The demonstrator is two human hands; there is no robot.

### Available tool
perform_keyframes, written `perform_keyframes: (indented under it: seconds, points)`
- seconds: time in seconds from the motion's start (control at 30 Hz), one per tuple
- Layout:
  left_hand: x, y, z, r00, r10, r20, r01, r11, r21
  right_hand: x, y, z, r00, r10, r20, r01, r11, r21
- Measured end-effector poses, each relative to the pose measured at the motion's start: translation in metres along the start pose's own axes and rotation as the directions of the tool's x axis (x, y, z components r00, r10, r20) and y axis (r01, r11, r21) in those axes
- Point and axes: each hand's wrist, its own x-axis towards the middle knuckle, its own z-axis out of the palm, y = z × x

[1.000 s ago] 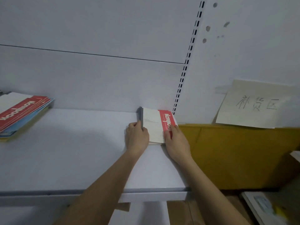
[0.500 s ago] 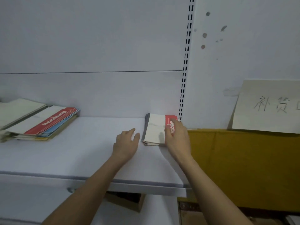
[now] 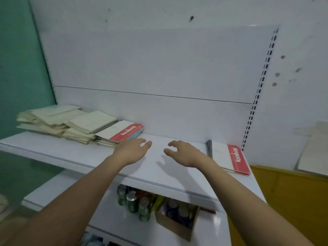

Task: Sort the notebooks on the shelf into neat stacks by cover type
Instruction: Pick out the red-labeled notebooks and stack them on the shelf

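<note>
A neat stack of white notebooks with a red band (image 3: 229, 158) lies at the right end of the white shelf (image 3: 88, 157). At the shelf's left end lies a loose pile of plain cream notebooks (image 3: 58, 121), with a few red-banded notebooks (image 3: 122, 133) leaning against its right side. My left hand (image 3: 134, 150) hovers over the shelf just right of those red-banded ones, fingers relaxed, holding nothing. My right hand (image 3: 184, 152) hovers mid-shelf, left of the right stack, fingers loosely curled and empty.
Green and blue drink cans (image 3: 132, 201) and a cardboard box (image 3: 177, 219) sit on the lower shelf under the front edge. A yellow panel (image 3: 292, 201) stands to the right, a green wall (image 3: 21, 68) to the left. A slotted upright (image 3: 260, 86) bounds the shelf back.
Both hands have let go of the right stack and moved left over the middle of the shelf. The view has swung left, bringing the cream pile into sight.
</note>
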Motion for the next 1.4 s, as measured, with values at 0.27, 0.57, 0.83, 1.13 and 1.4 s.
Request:
perform_keyframes:
  seconds: [0.27,0.57,0.83,1.13,1.4]
  points:
    - [-0.05,-0.134,-0.073,0.997,-0.011,-0.08,0.014,0.999,0.032,0.019,-0.135,0.054,0.999,-0.016,0.034,0.016,1.0,-0.006]
    - [-0.017,-0.217,-0.097,0.994,0.014,-0.107,-0.018,0.999,-0.04,0.064,-0.198,0.094,1.0,-0.025,-0.004,0.025,0.999,-0.035]
    - [0.054,-0.255,-0.084,0.991,0.107,-0.084,-0.108,0.994,-0.009,0.146,-0.192,0.116,0.984,-0.001,-0.177,0.001,1.0,0.004]
    - [0.132,-0.284,-0.08,0.98,0.182,-0.08,-0.19,0.977,-0.1,0.227,-0.209,0.164,0.98,0.028,-0.195,-0.075,0.968,-0.24]
    - [0.157,-0.299,-0.075,0.981,0.19,-0.051,-0.181,0.77,-0.611,0.221,-0.204,0.176,0.984,0.055,-0.169,-0.114,0.925,-0.364]
